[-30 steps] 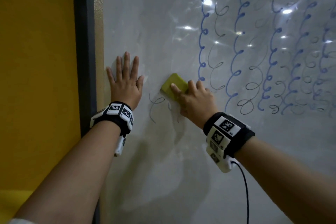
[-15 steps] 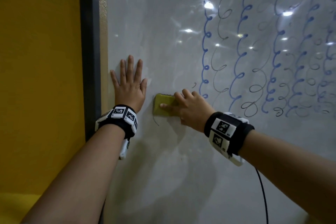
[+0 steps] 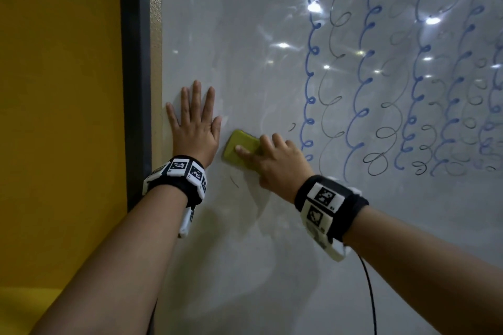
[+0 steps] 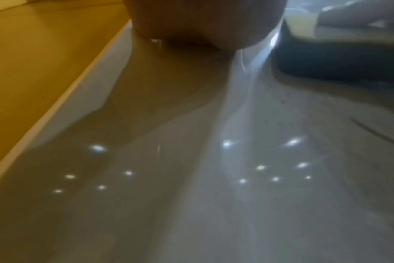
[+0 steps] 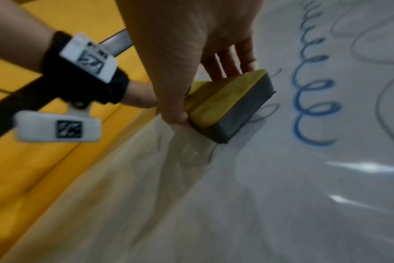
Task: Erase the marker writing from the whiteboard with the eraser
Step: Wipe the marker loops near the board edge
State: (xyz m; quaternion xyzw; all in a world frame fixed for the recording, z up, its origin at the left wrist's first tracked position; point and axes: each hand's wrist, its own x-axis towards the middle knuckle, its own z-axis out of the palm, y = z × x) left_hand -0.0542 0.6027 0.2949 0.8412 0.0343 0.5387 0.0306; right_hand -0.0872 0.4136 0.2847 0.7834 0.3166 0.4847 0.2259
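While my left hand (image 3: pixel 194 128) lies flat on the whiteboard (image 3: pixel 245 35), my right hand (image 3: pixel 277 163) pinches the eraser (image 3: pixel 239 151) at frame centre by its stiff yellow back; it seems light, its felt soft.

The whiteboard (image 3: pixel 245 22) stands upright, its dark frame (image 3: pixel 134 62) along the left edge. The left hand (image 3: pixel 194 128) lies flat on it near that edge. Just beside it the right hand (image 3: pixel 277 163) presses the yellow eraser (image 3: pixel 239 148) (dark pad down) against the board. Blue and grey marker loops (image 3: pixel 364 76) cover the right part.
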